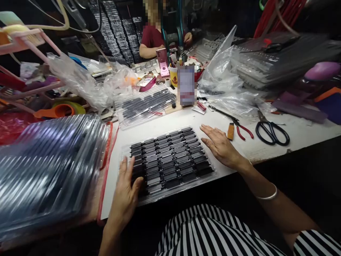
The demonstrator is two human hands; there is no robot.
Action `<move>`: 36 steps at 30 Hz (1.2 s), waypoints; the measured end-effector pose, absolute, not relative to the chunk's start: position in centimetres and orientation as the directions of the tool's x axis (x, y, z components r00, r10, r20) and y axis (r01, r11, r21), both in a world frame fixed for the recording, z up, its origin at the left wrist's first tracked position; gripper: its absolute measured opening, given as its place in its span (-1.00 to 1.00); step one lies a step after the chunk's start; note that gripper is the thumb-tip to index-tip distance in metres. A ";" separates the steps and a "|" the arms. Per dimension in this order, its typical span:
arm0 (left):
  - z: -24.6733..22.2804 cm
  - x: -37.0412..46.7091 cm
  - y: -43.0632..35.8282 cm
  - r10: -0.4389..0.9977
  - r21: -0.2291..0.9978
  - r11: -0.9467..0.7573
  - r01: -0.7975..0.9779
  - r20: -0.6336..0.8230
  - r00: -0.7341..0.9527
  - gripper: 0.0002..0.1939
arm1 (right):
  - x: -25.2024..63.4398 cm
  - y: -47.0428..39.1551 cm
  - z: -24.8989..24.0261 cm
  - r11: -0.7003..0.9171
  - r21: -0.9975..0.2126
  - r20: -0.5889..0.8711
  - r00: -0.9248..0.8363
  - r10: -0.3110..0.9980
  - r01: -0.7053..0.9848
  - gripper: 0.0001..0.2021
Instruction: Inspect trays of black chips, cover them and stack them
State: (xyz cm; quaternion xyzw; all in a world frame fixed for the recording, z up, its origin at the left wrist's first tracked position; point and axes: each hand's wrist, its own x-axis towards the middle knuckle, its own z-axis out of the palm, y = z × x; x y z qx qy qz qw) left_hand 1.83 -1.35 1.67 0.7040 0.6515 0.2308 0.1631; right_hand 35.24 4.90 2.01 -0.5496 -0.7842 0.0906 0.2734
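On the white table point(309, 137), right in front of me, lies the clear tray point(176, 188), a thin, shiny plastic sheet filled with rows of dark pieces point(170, 156). Each piece is long and narrow, with comb-like ridges down one side, and the rows slant a little.

My left hand point(126, 186) is at the tray's left edge, fingers loosely spread and thumb reaching in over the end pieces; I can't tell whether it presses on the plastic. My right hand point(220, 144) is open just beside the right edge, fingers stretched out, with nothing visible in its grasp.

Left of me a stack point(53, 170) of glossy, rippled plastic is smeared by blur, so I can't make out what it holds; its near side is cut off. My left hand hides the tray's lower left corner. A phone point(187, 85) is pixelated, and crumpled bags point(223, 76) cover whatever is beneath them.

The tabletop is smooth and pale, with red-handled pliers point(236, 122), an orange block point(230, 131) and scissors point(263, 121) to the right. Another load of dark strips point(147, 103) lies beyond the tray. Across the table sits a person in a dark red top point(151, 37), and the room behind is dim and cluttered.
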 end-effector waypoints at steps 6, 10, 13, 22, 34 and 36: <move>0.7 0.5 -2.3 0.988 0.461 -0.031 0.887 0.150 -0.044 -0.29 | 35.9 1.5 1.1 0.425 -0.487 0.202 -0.375 0.905 0.763 -0.45; 0.1 1.2 -3.0 0.989 0.310 -0.101 0.945 0.137 0.060 -0.27 | 35.7 0.2 0.7 0.391 -0.503 0.148 -0.368 0.918 0.771 -0.35; 0.2 2.4 -3.2 0.990 0.197 -0.105 0.975 0.114 0.084 -0.27 | 35.3 0.0 0.2 0.364 -0.476 0.195 -0.308 0.931 0.800 -0.39; 1.8 2.6 -3.9 0.969 0.635 0.108 0.765 0.104 -0.223 -0.30 | 35.7 -0.3 0.3 0.309 -0.678 0.269 -0.166 0.949 0.667 -0.54; 2.2 4.8 -4.7 0.968 0.926 0.081 0.368 0.015 -0.250 -0.33 | 35.0 -0.6 0.1 0.246 -0.777 0.293 -0.014 0.956 0.580 -0.62; 2.4 4.6 -4.6 0.962 0.909 0.081 0.408 0.035 -0.271 -0.34 | 35.1 -0.6 0.1 0.242 -0.781 0.289 -0.010 0.957 0.576 -0.62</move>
